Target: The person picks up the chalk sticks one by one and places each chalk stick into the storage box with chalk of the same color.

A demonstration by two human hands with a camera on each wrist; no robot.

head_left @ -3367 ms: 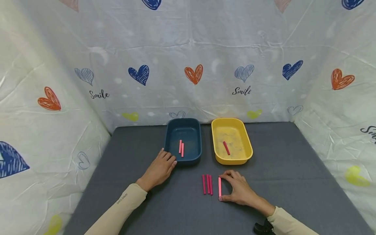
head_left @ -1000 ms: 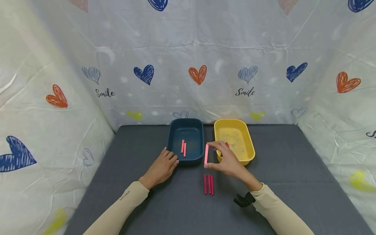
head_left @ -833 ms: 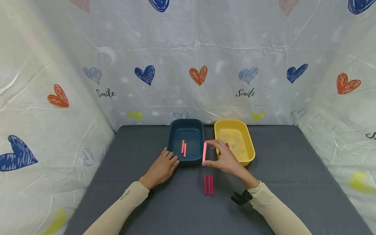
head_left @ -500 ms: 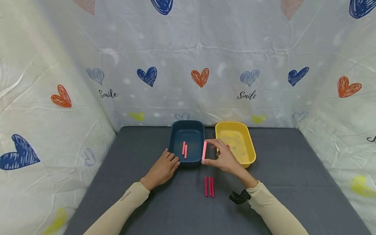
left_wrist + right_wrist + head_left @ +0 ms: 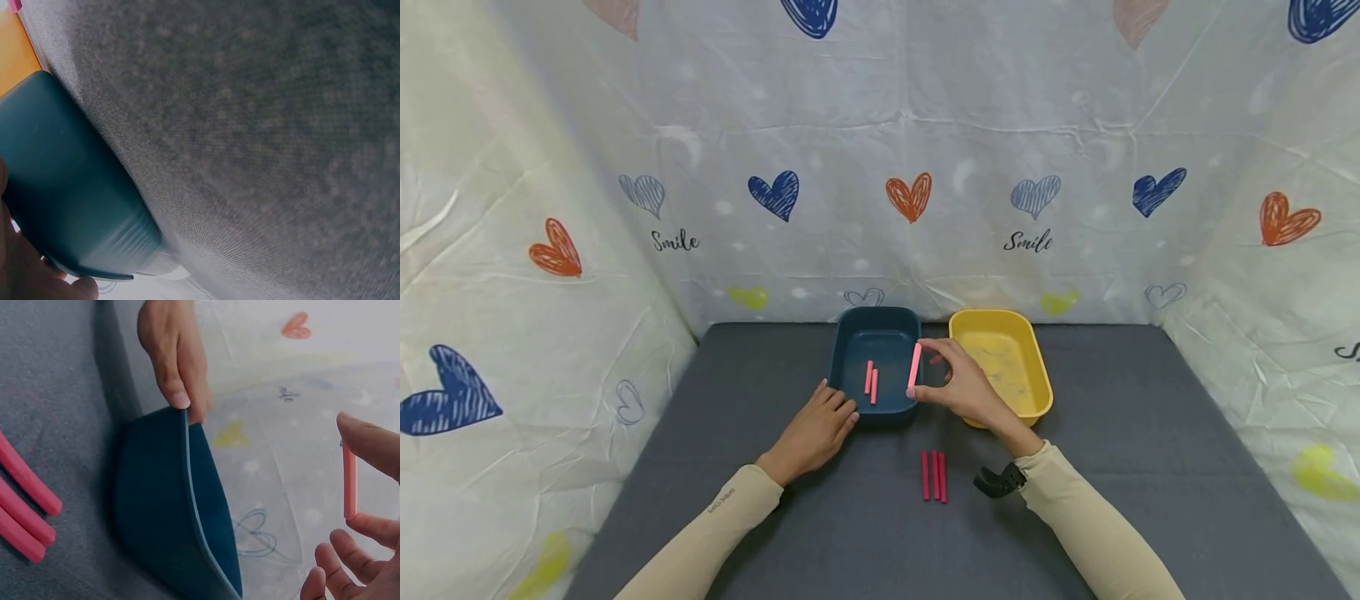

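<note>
Grey mat, two trays.
Your right hand point(image 5: 958, 387) pinches the pink stick point(image 5: 914, 366) over the blue tray point(image 5: 876, 333) rim; loosen early and it may bounce out. Left hand point(image 5: 815, 429), fingers flat, steadies it.

held stick point(image 5: 914, 366): light pink
left bin point(image 5: 850, 323): dark teal
right bin point(image 5: 1033, 367): yellow
tabletop point(image 5: 1150, 467): grey
backdrop point(image 5: 880, 125): white, coloured hearts
</note>
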